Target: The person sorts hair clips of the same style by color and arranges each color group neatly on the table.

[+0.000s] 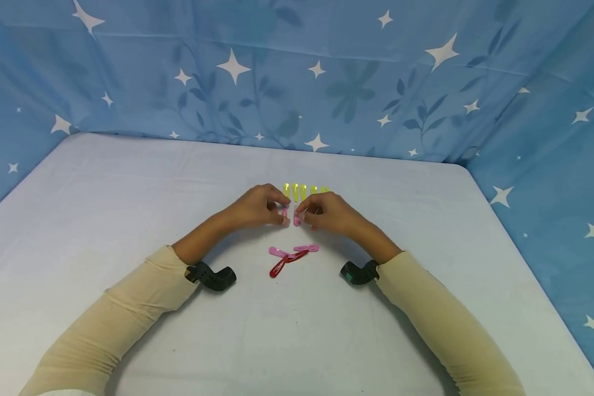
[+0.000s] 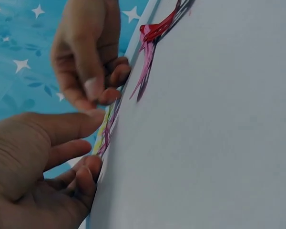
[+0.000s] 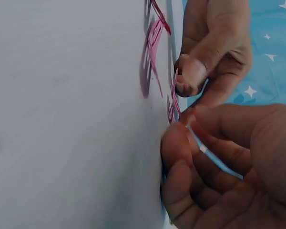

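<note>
Snap hair clips lie on a white-covered table. My left hand (image 1: 258,208) has its thumb and a finger at the two ends of a pink hair clip (image 1: 284,211), just below the yellow row. Close beside it, my right hand (image 1: 333,212) pinches a second pink hair clip (image 1: 296,222), which stands lengthwise next to the first. In the left wrist view, the left fingertips frame a pink clip (image 2: 106,137) at table level. Yellow hair clips (image 1: 295,192) form a row behind both hands; the right hand partly covers its right end.
Nearer the front, a loose pile holds pink clips (image 1: 306,248) and red clips (image 1: 278,267), some overlapping. The white tablecloth (image 1: 257,341) spreads around them. A blue star-patterned curtain (image 1: 287,77) hangs behind the table and along its right side.
</note>
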`<action>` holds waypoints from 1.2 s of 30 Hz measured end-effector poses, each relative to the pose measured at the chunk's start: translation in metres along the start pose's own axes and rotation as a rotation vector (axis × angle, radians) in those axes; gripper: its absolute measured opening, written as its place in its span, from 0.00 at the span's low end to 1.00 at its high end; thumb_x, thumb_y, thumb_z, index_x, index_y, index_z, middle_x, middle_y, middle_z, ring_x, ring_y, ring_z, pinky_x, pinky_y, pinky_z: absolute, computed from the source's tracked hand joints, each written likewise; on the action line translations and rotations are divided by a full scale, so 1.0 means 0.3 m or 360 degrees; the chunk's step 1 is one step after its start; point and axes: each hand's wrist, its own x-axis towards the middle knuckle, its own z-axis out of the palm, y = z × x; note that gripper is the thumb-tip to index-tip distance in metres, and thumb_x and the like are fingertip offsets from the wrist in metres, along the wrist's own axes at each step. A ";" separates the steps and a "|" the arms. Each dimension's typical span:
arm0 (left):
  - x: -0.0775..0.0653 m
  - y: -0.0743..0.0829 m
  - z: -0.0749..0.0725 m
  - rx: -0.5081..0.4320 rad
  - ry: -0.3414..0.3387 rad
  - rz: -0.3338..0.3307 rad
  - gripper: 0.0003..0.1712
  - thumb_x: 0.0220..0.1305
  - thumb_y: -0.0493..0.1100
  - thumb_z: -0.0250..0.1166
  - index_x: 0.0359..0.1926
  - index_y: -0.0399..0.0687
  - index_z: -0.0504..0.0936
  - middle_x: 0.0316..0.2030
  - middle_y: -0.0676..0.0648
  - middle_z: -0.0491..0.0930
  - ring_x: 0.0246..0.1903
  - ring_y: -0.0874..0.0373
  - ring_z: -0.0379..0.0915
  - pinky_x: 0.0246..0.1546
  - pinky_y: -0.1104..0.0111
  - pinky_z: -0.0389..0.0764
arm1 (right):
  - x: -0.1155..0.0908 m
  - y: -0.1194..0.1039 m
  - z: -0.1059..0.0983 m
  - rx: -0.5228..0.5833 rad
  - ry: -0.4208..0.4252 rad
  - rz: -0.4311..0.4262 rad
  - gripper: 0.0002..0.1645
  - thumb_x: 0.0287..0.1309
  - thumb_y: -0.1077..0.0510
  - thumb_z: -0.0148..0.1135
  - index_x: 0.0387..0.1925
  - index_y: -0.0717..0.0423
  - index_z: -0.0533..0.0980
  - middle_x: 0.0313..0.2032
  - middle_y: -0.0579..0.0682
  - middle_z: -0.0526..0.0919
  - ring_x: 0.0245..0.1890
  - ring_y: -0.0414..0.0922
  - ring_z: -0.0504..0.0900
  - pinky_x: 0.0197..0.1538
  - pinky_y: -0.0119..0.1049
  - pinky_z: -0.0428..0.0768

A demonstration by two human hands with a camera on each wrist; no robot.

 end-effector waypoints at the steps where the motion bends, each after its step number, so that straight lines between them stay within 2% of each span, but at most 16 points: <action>1: -0.001 -0.003 -0.002 -0.0014 -0.0022 0.0014 0.27 0.55 0.39 0.73 0.57 0.36 0.81 0.52 0.40 0.77 0.40 0.54 0.76 0.43 0.68 0.76 | -0.011 0.003 -0.003 0.0005 -0.0029 -0.0027 0.12 0.63 0.63 0.60 0.47 0.58 0.83 0.35 0.52 0.85 0.31 0.43 0.81 0.38 0.32 0.79; 6: -0.003 -0.010 -0.005 -0.0031 -0.0072 0.0038 0.30 0.53 0.40 0.74 0.58 0.36 0.80 0.48 0.41 0.77 0.40 0.55 0.74 0.44 0.68 0.74 | -0.056 0.012 -0.010 0.0044 -0.0208 -0.0095 0.14 0.60 0.64 0.65 0.48 0.57 0.83 0.37 0.50 0.86 0.36 0.43 0.80 0.46 0.32 0.81; 11: -0.005 -0.013 0.002 0.0006 -0.0055 0.0040 0.29 0.53 0.39 0.74 0.58 0.37 0.81 0.47 0.42 0.77 0.41 0.54 0.73 0.46 0.66 0.73 | -0.091 0.000 -0.007 0.0015 -0.0287 -0.0109 0.15 0.59 0.63 0.67 0.49 0.55 0.82 0.36 0.49 0.83 0.34 0.42 0.77 0.42 0.33 0.79; 17: -0.013 -0.013 0.009 0.0066 -0.0028 0.0090 0.28 0.54 0.39 0.74 0.57 0.37 0.81 0.48 0.42 0.76 0.40 0.54 0.73 0.44 0.66 0.74 | -0.115 -0.011 0.007 -0.0084 -0.0291 -0.0167 0.16 0.59 0.65 0.66 0.49 0.54 0.82 0.38 0.48 0.82 0.35 0.42 0.76 0.42 0.33 0.78; 25: -0.009 -0.021 0.021 0.0083 -0.0004 0.0092 0.27 0.54 0.39 0.74 0.56 0.38 0.82 0.47 0.42 0.78 0.40 0.55 0.74 0.44 0.66 0.74 | -0.124 -0.010 0.022 -0.0149 -0.0268 -0.0186 0.14 0.59 0.66 0.65 0.47 0.54 0.83 0.37 0.48 0.81 0.34 0.41 0.75 0.41 0.32 0.77; 36: -0.008 -0.018 0.021 0.0064 0.0019 0.0116 0.26 0.54 0.38 0.73 0.55 0.36 0.82 0.46 0.42 0.79 0.39 0.55 0.74 0.44 0.67 0.74 | -0.125 -0.014 0.024 -0.0221 -0.0239 -0.0252 0.05 0.59 0.64 0.67 0.36 0.51 0.84 0.34 0.46 0.80 0.35 0.40 0.74 0.40 0.31 0.75</action>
